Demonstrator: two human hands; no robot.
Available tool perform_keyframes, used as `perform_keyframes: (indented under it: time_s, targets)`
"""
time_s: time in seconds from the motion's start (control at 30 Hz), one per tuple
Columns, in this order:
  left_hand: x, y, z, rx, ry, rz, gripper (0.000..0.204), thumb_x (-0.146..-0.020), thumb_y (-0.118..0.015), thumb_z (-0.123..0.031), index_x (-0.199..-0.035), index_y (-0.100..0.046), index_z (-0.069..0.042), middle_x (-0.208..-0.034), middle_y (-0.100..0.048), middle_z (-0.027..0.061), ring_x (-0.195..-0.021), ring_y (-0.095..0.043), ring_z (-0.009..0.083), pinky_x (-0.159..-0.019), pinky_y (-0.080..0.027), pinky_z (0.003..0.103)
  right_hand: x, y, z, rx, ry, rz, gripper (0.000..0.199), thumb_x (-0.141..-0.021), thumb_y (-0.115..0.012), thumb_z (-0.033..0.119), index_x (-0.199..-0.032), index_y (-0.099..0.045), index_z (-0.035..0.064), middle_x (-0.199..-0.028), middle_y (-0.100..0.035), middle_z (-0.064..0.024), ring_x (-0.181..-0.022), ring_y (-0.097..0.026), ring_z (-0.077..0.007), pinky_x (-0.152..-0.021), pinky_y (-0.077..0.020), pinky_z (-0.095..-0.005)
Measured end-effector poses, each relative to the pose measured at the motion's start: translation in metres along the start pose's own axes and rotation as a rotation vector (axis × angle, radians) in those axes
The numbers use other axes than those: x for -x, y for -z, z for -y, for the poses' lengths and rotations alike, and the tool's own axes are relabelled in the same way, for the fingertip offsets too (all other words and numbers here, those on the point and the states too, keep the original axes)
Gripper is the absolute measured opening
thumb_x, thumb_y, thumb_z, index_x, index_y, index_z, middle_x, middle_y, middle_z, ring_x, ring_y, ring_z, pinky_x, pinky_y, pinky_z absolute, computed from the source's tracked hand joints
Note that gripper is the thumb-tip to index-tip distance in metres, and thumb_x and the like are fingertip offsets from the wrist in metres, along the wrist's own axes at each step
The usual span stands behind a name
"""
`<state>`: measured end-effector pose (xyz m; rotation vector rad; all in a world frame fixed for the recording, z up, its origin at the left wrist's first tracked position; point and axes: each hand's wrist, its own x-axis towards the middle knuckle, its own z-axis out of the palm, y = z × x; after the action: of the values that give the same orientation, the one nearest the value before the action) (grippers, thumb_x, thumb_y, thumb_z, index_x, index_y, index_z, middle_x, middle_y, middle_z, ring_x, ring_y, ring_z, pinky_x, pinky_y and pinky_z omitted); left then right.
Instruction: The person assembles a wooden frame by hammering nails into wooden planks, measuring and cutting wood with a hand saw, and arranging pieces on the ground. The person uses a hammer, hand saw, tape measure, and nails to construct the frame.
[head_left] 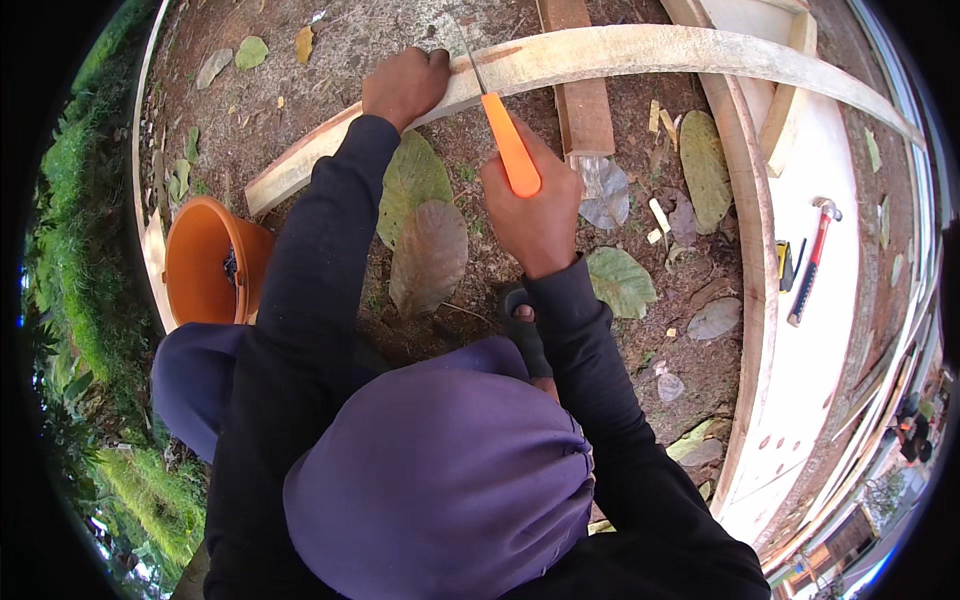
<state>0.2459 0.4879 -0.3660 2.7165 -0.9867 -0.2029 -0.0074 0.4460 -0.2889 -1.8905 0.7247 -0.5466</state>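
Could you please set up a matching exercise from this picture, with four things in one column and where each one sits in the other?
Things:
1. saw
2. wooden plank
3. orange bucket
4. hammer

Places:
A. on the ground beside the person's left knee
B. lying on the pale board at the right
C. under the left hand, across the dirt
D. gripped by its orange handle in the right hand

Pairs: 1-D, 2-C, 3-A, 4-B
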Motion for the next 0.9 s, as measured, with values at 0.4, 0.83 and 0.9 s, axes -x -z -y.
perform_keyframes:
  time_s: [0.4, 0.83, 0.9]
  targets:
    - [0.002, 0.022, -0.015, 0.051, 0.09, 0.084, 0.058, -0.098, -0.04, -0.046, -0.104, -0.073, 0.001, -0.105, -0.071, 0.0311, -0.099, -0.067, 0.0504, -0.092, -0.051, 0.056, 0.005, 0.003, -0.006, -0.041, -0.023, -0.009, 0.051, -0.081, -0.067, 0.002, -0.132, -0.063, -0.0013, -0.102, -0.074, -0.0211, -0.079, -0.075, -0.0323, -0.07, -0.058, -0.0356]
    - [0.003, 0.036, -0.02, 0.052, 0.135, 0.104, 0.058, -0.098, -0.041, -0.045, -0.097, -0.073, 0.003, -0.095, -0.072, 0.0298, -0.09, -0.07, 0.0485, -0.088, -0.053, 0.055, 0.029, 0.008, -0.011, -0.069, 0.007, -0.034, 0.052, -0.082, -0.066, 0.002, -0.133, -0.063, -0.0009, -0.093, -0.074, -0.0194, -0.077, -0.076, -0.0253, -0.072, -0.0578, -0.0363]
    - [0.004, 0.046, -0.005, -0.024, 0.156, 0.007, 0.055, -0.098, -0.042, -0.044, -0.096, -0.075, 0.001, -0.098, -0.072, 0.0289, -0.093, -0.07, 0.0462, -0.09, -0.054, 0.053, 0.091, 0.044, -0.001, -0.078, -0.038, 0.051, 0.049, -0.084, -0.067, 0.004, -0.132, -0.063, -0.0041, -0.094, -0.075, -0.0146, -0.083, -0.075, -0.0191, -0.078, -0.0588, -0.0343]
